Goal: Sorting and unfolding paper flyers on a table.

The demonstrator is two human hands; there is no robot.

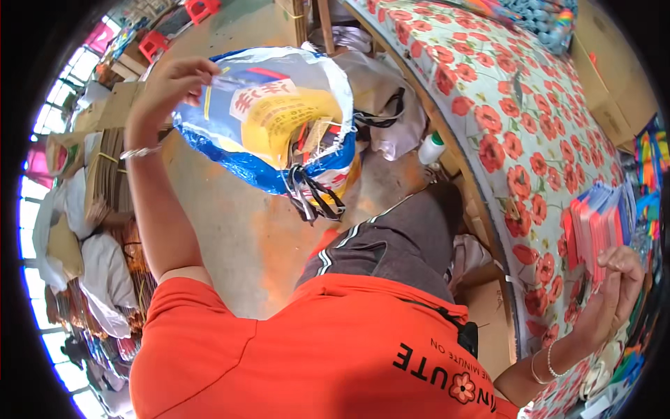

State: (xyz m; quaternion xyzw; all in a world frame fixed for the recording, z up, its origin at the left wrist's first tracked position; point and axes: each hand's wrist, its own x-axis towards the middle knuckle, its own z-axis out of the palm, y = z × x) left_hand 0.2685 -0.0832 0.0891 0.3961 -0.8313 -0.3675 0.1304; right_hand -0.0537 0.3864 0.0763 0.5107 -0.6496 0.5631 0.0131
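Note:
My left hand (180,82) is raised at the far left rim of a large plastic woven sack (269,119), its fingers loosely bent and apart. Just off the fingertips, over the sack's mouth, is a blurred clear strip (244,78) with blue and red on it; it looks free of the fingers. The sack is blue, white and yellow, stands wide-mouthed on the floor and has some packaging inside. Over at the right, my right hand (618,283) is beside a stack of red, pink and blue flat packs (593,227) on the table, fingers partly bent, nothing visible in them.
A table with a poppy-print cloth (516,146) runs along my right. Black straps (310,195) hang from the sack's near side. A white bottle with a green cap (431,148) stands by the table edge. Cardboard bundles (108,171) line the left; red stools (153,43) stand far back.

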